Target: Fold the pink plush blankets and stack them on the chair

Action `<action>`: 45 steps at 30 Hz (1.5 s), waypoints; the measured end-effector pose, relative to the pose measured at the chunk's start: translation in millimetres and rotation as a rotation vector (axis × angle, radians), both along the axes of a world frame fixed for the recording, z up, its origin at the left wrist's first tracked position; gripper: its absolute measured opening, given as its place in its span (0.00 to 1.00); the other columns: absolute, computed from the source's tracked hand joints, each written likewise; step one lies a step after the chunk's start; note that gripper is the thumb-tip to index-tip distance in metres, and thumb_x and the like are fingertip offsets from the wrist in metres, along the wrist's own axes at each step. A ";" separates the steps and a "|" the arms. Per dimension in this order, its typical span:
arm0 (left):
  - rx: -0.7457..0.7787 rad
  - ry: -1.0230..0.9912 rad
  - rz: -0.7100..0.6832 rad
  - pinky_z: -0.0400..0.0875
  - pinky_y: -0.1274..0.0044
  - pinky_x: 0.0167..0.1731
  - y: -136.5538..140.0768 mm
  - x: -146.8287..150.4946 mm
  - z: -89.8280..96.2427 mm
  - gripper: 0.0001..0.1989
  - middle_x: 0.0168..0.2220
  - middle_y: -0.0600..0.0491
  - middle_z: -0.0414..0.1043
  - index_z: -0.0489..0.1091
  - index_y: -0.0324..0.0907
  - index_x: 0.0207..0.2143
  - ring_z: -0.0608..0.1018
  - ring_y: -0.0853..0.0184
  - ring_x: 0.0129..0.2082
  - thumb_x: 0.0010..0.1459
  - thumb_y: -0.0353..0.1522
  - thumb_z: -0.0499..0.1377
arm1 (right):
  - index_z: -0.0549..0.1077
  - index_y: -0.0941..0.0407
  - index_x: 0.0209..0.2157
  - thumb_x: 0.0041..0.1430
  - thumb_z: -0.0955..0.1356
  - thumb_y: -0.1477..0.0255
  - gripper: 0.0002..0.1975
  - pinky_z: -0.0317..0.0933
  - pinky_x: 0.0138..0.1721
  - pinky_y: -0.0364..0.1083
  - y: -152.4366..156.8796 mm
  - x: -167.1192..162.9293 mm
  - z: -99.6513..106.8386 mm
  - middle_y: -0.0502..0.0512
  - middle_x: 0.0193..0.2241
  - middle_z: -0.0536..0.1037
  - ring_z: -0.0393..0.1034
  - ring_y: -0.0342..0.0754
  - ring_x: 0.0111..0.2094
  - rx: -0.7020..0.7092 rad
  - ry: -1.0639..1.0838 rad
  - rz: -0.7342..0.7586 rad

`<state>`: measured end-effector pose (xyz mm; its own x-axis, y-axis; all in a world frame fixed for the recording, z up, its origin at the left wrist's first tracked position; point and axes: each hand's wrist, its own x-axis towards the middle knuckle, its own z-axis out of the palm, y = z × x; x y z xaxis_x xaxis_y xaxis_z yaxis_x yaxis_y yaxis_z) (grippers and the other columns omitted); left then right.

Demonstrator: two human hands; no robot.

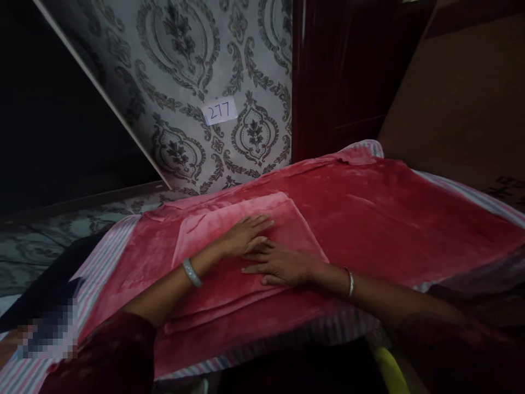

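Note:
A folded pink-red plush cloth (205,295) lies as a rough rectangle on a larger red plush cover (369,219). My left hand (246,235) rests on the folded cloth near its middle, palm down with fingers stretched out to the right. Just below it, my right hand (283,265) lies flat on the same cloth, its fingers pointing left. The fingertips of the two hands overlap or nearly touch. Neither hand grips anything. A bangle circles each wrist.
Striped fabric (109,246) shows along the cover's edges. Behind stands a patterned wall (180,65) bearing a paper label (220,110) marked 277. A dark red glossy panel (348,71) and a brown cardboard surface (463,98) rise at the right. A dark panel (65,120) fills the left.

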<state>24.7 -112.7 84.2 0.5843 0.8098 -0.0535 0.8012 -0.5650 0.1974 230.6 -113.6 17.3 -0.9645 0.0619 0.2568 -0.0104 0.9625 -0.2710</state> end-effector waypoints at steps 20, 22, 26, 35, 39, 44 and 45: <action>0.235 0.110 0.445 0.42 0.47 0.70 -138.1 -51.2 -67.1 0.33 0.75 0.48 0.46 0.50 0.51 0.74 0.50 0.52 0.75 0.70 0.44 0.50 | 0.50 0.46 0.74 0.73 0.58 0.54 0.33 0.45 0.71 0.66 27.4 92.3 -57.9 0.54 0.74 0.49 0.35 0.57 0.75 0.002 0.139 -0.557; 0.217 0.111 0.451 0.42 0.49 0.70 -136.5 -49.7 -62.4 0.32 0.75 0.48 0.46 0.51 0.50 0.73 0.49 0.53 0.75 0.70 0.44 0.49 | 0.52 0.46 0.74 0.73 0.58 0.55 0.32 0.45 0.71 0.66 29.9 90.6 -56.8 0.54 0.74 0.51 0.37 0.57 0.75 -0.003 0.145 -0.554; 0.200 0.091 0.449 0.42 0.51 0.71 -143.6 -48.6 -55.5 0.31 0.75 0.48 0.47 0.52 0.49 0.73 0.50 0.55 0.75 0.71 0.44 0.48 | 0.53 0.43 0.73 0.73 0.57 0.56 0.30 0.50 0.68 0.69 19.6 94.4 -51.7 0.54 0.73 0.53 0.40 0.59 0.74 0.006 0.137 -0.637; 0.300 0.143 0.538 0.41 0.47 0.70 -213.9 -89.2 -62.8 0.35 0.73 0.43 0.52 0.57 0.47 0.71 0.55 0.48 0.73 0.64 0.46 0.58 | 0.49 0.50 0.74 0.66 0.66 0.57 0.41 0.52 0.68 0.66 -18.9 131.0 -53.3 0.63 0.74 0.50 0.48 0.62 0.73 0.041 0.173 -0.613; 0.356 0.134 0.617 0.53 0.54 0.70 -226.7 -103.5 -68.9 0.35 0.73 0.42 0.52 0.60 0.44 0.69 0.55 0.49 0.73 0.58 0.33 0.59 | 0.53 0.51 0.73 0.63 0.64 0.70 0.38 0.57 0.67 0.65 -19.7 130.3 -54.9 0.62 0.71 0.57 0.55 0.59 0.70 0.050 0.181 -0.667; 0.464 -0.029 0.662 0.66 0.60 0.64 -224.0 -105.9 -77.7 0.29 0.61 0.39 0.69 0.68 0.40 0.61 0.70 0.51 0.63 0.55 0.26 0.55 | 0.65 0.54 0.66 0.59 0.62 0.75 0.33 0.64 0.62 0.63 -14.1 124.1 -53.8 0.63 0.62 0.72 0.65 0.60 0.64 0.135 0.238 -0.728; 0.500 -0.074 0.659 0.68 0.60 0.61 -222.0 -107.2 -74.1 0.28 0.57 0.40 0.72 0.69 0.40 0.59 0.73 0.52 0.59 0.55 0.26 0.54 | 0.67 0.54 0.64 0.59 0.62 0.74 0.30 0.64 0.61 0.64 -10.4 123.4 -49.4 0.64 0.58 0.76 0.66 0.60 0.63 0.161 0.280 -0.726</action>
<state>-82.5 -334.7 10.1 -0.0307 0.9054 0.4235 0.9934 -0.0193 0.1131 354.0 -124.1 -32.0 -0.5954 0.5922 0.5430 0.5877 0.7818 -0.2084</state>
